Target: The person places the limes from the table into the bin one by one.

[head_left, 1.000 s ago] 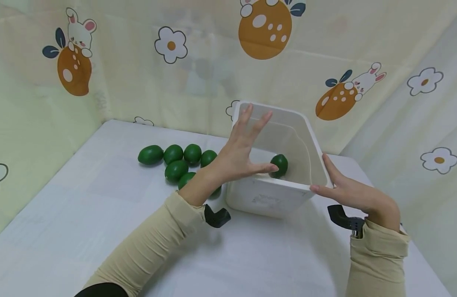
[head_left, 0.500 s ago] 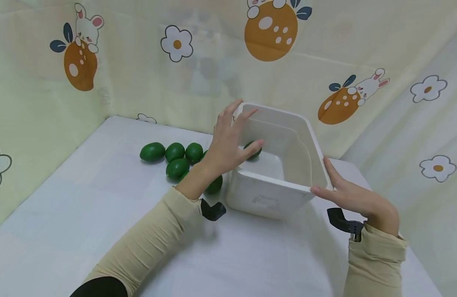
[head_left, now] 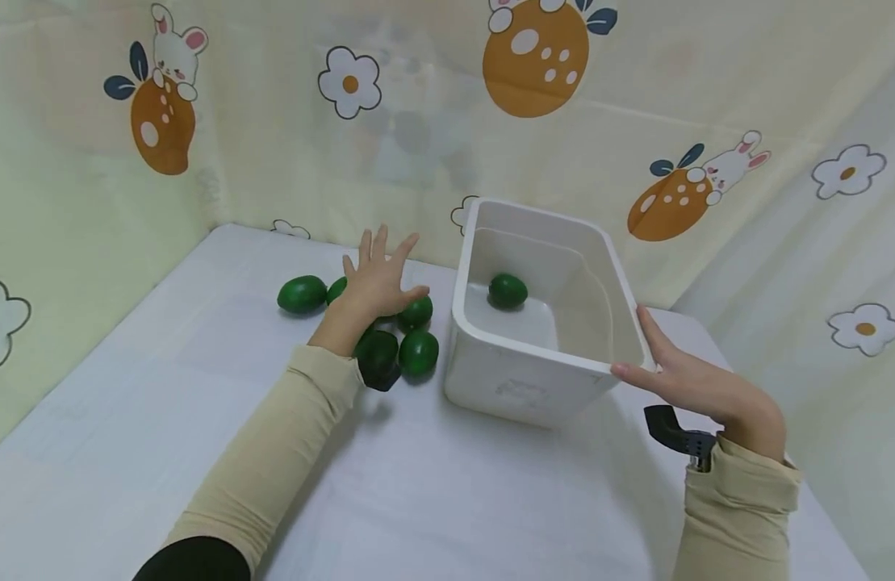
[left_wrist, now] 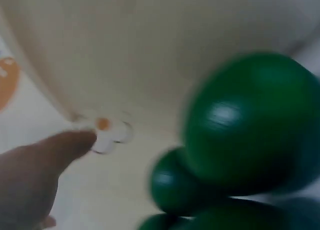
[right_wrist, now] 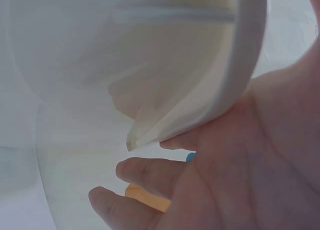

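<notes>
"Where was the left hand (head_left: 374, 288)?"

"It hung over a bunch of egg-shaped, shiny, dark green fruits (head_left: 419, 353) on the flat white worktop (head_left: 491, 500). Its fingers were spread wide and it held nothing."

"Did it touch any of them?"

"I couldn't tell. It hid some of the bunch. The close look from its wrist was blurry, and there the thumb was well apart from the biggest-looking fruit."

"And the right hand (head_left: 683, 373)?"

"That one was over on the right, at the near right corner of a deep white plastic box (head_left: 505, 387) with rounded corners. Its thumb lay on the rim, and its fingers were stretched out loosely along the outside."

"Where was the box?"

"On the worktop, just to the right of the bunch. A lone green fruit (head_left: 508, 291) lay inside, down on the bottom, nearer the left wall."

"How did the bunch lie?"

"Close together, with one fruit at the left end."

"What was behind it all?"

"A cream cloth curtain (head_left: 273, 161) with orange fruit pictures (head_left: 536, 60) and white bunnies (head_left: 174, 60) on it. Both arms had long tan sleeves (head_left: 265, 444)."
</notes>
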Motion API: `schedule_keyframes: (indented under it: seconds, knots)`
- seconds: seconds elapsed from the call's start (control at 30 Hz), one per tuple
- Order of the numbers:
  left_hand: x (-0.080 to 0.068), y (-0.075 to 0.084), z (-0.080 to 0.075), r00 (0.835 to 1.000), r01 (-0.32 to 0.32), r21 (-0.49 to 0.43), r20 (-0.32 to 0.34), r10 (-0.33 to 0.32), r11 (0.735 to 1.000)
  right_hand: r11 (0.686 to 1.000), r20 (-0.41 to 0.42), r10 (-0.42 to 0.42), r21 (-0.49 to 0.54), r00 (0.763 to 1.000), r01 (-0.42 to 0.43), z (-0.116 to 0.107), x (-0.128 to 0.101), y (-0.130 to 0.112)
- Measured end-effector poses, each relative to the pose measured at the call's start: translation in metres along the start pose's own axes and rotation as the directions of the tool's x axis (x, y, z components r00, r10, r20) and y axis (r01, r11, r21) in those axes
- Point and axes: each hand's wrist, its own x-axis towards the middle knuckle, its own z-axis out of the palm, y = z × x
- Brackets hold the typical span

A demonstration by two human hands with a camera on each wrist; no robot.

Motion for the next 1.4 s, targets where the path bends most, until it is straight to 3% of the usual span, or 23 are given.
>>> schedule_keyframes:
  seconds: [0.13,0.33,0.67,1.17,1.4]
  knots:
    - [0.006,-0.005,0.023,0.990,-0.037,0.037,0.140,0.031,0.999,1.000,-0.001,0.009,0.015,1.000,-0.009,0.001,-0.003,0.002]
    - [0.010,-0.007,0.046,0.970,-0.070,0.132,0.240,0.036,0.989,1.000,-0.002,0.003,0.015,1.000,-0.003,0.003,-0.003,0.003]
    - [0.015,-0.004,0.054,0.983,-0.070,0.179,0.179,0.038,0.981,1.000,-0.010,-0.009,-0.001,1.000,0.009,-0.002,-0.002,0.001]
    - [0.018,-0.002,0.055,0.978,-0.038,0.173,0.209,0.001,0.984,0.999,0.002,0.033,0.010,0.999,-0.033,-0.005,-0.007,0.001]
    - [0.018,-0.006,0.059,0.985,-0.022,0.172,0.173,-0.008,0.985,1.000,-0.001,0.025,0.005,1.000,-0.025,-0.001,-0.004,0.001]
